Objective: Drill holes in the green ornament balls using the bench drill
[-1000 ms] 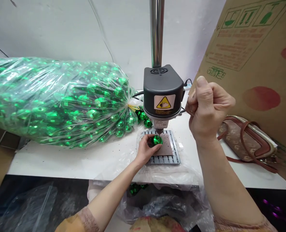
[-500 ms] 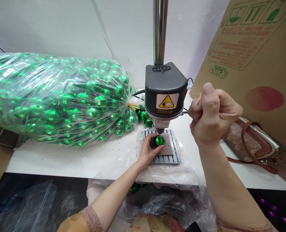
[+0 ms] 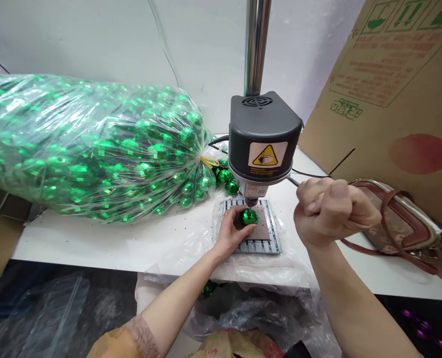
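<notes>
green ball (image 3: pixel 250 217) in left hand (image 3: pixel 231 231)

One drill (image 3: pixel 264 132), one handbag (image 3: pixel 405 219)

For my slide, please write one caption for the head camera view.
The left hand holds a green ball beneath a drill press while the right hand grips its lever.

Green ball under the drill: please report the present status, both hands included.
Left hand holding green ball under drill. Right hand closed on lever. Bit at ball's top; left fingers close beside it, possible hazard.
</notes>
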The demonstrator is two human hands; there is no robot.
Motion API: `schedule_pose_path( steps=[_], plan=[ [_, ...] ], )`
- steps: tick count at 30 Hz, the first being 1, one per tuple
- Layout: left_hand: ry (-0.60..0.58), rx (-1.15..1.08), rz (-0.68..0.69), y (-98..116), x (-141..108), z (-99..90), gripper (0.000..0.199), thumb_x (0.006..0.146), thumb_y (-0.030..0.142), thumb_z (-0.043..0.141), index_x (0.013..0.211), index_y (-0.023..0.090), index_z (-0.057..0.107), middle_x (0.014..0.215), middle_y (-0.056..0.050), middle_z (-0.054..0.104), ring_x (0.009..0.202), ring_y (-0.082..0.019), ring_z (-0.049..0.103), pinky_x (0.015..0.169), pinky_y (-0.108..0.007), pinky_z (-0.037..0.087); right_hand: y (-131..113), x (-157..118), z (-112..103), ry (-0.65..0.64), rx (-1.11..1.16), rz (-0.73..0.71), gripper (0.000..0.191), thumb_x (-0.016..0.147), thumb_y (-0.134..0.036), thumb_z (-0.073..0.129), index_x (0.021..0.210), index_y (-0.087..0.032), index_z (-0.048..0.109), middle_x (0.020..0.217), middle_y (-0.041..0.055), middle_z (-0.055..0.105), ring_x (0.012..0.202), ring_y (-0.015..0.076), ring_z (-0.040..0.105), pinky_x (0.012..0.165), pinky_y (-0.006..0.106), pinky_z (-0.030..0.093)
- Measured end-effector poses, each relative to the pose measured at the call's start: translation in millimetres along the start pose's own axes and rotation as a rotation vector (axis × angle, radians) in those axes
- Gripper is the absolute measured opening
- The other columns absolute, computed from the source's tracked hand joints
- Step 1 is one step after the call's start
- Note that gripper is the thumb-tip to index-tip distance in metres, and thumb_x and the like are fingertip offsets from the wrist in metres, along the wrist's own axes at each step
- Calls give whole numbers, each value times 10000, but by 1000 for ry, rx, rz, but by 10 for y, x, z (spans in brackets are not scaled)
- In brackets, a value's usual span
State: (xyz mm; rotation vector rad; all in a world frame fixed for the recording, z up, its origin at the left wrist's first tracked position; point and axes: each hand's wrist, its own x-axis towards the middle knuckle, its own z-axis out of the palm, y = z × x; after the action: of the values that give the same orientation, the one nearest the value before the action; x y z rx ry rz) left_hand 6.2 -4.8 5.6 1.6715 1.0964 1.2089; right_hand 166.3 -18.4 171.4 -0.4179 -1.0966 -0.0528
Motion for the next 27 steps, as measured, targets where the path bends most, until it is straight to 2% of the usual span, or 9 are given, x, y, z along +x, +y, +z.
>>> schedule_pose_path(
  steps=[13,19,24,27],
  plan=[
    [5,3,27,1,-11,2,445,813,387,880,1183,215,700,1206,-81,726,1159,-270,663,1013,-412,525,67,-123,-75,-33,46,-140,407,943,-95,544,586,-163,362,485,-85,344,393,9,328,426,203,262],
    [4,6,23,10,-15,1,431,823,369,868,1188,217,696,1225,-80,723,1187,-272,659,1042,-425,519,107,-162,-119,-55,83,-127,467,933,-95,544,557,-163,275,486,-74,368,392,13,335,426,218,243],
    [2,8,23,6,-3,-3,433,816,368,866,1183,213,697,1213,-82,726,1179,-274,662,1037,-428,522,140,-256,-200,-92,107,-139,445,883,-65,571,555,-169,288,485,-76,367,390,21,342,432,225,268],
    [15,17,13,4,3,-1,430,807,360,869,1176,215,702,1204,-82,728,1170,-277,666,1038,-435,523,100,-257,-179,-104,103,-122,448,894,-84,573,545,-169,307,474,-75,378,385,26,353,429,227,277]
  ],
)
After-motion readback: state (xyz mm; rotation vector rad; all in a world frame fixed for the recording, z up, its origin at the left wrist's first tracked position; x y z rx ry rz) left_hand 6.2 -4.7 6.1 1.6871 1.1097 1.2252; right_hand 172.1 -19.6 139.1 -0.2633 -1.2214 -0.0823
